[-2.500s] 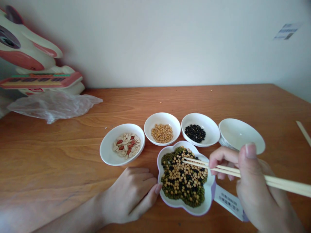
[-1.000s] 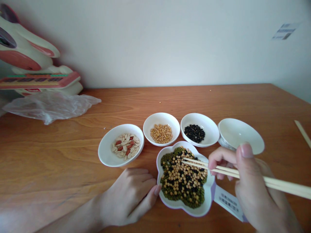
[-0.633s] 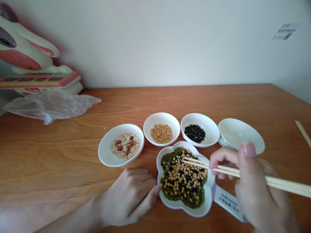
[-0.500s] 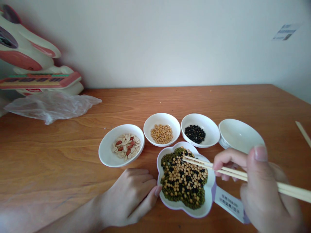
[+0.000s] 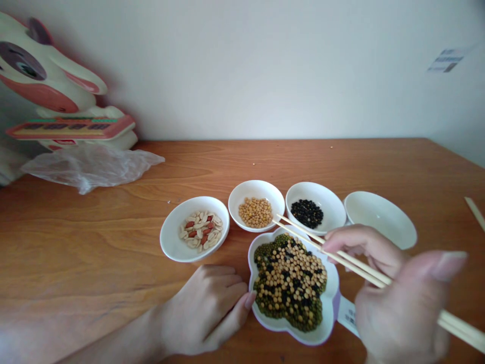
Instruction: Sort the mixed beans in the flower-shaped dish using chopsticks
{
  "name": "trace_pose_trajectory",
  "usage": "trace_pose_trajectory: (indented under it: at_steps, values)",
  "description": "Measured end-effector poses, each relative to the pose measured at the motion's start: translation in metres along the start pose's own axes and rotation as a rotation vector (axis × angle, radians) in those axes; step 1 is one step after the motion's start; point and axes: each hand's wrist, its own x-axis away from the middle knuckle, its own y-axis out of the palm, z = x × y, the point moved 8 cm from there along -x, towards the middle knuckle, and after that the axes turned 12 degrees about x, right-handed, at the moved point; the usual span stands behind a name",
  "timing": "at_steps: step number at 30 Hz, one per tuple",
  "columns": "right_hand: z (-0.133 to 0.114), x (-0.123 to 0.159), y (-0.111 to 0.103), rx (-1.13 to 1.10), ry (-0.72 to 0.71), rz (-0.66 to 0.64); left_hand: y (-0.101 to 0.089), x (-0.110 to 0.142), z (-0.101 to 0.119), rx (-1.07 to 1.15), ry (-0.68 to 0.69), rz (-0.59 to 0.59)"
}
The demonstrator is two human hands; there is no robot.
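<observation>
My right hand is closed around a pair of wooden chopsticks. Their tips are slightly apart at the near right rim of the bowl of yellow soybeans; whether a bean is between them I cannot tell. Below lies a white flower-shaped dish of mixed green, black and tan beans. My left hand rests on the table with fingers curled, its thumb against the dish's left rim; the fingertips are hidden. Beside the soybeans stands a bowl of black beans. A white bowl is partly behind my right hand.
A bowl of peanuts stands at the left. Behind it are a crumpled clear plastic bag and a cow-shaped toy keyboard. A printed label shows beside the dish, and a wooden stick lies at the right edge.
The chopstick tips have moved from over the beans in the flower-shaped dish, up and left to the soybean bowl's rim. My left hand stays at the dish; the view has shifted slightly.
</observation>
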Motion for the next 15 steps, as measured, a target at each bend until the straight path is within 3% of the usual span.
trace_pose_trajectory:
  at_steps: [4, 7, 11, 15]
  values:
    - [0.011, -0.001, -0.017, -0.102, 0.148, 0.098, -0.001, 0.0, 0.001, -0.003, 0.003, 0.0]
    - [0.027, 0.004, -0.034, -0.113, 0.156, 0.108, -0.001, 0.0, 0.0, -0.004, -0.003, -0.007]
    - [0.039, 0.009, -0.032, -0.099, 0.177, -0.059, 0.0, 0.002, -0.002, 0.003, -0.011, 0.002]
    - [0.023, 0.007, -0.013, -0.047, 0.081, -0.236, 0.002, 0.002, -0.002, 0.007, -0.002, 0.001]
